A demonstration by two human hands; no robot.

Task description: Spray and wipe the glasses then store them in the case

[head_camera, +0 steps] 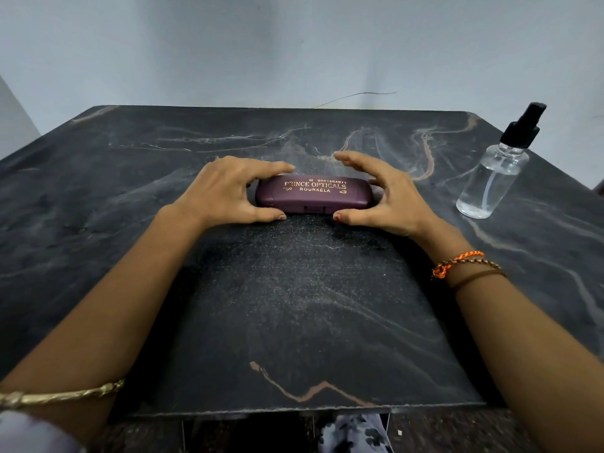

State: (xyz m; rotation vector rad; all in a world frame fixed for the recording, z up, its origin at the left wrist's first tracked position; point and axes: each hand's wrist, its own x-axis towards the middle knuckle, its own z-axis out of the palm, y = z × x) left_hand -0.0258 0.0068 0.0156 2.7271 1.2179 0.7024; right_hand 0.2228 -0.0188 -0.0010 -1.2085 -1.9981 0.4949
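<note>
My left hand [225, 191] and right hand [385, 194] bracket the shut purple case [312, 195] mid-table [294, 322]. Left thumb and fingers touch its end; right fingers are curled open, just beside the other end, contact unclear. Risk: prying the front latch one-sided could skid the case across the smooth marble. Glasses not visible; presumably inside, contents unconfirmed. Far right: upright clear spray bottle [493, 178], liquid level unreadable.
</note>
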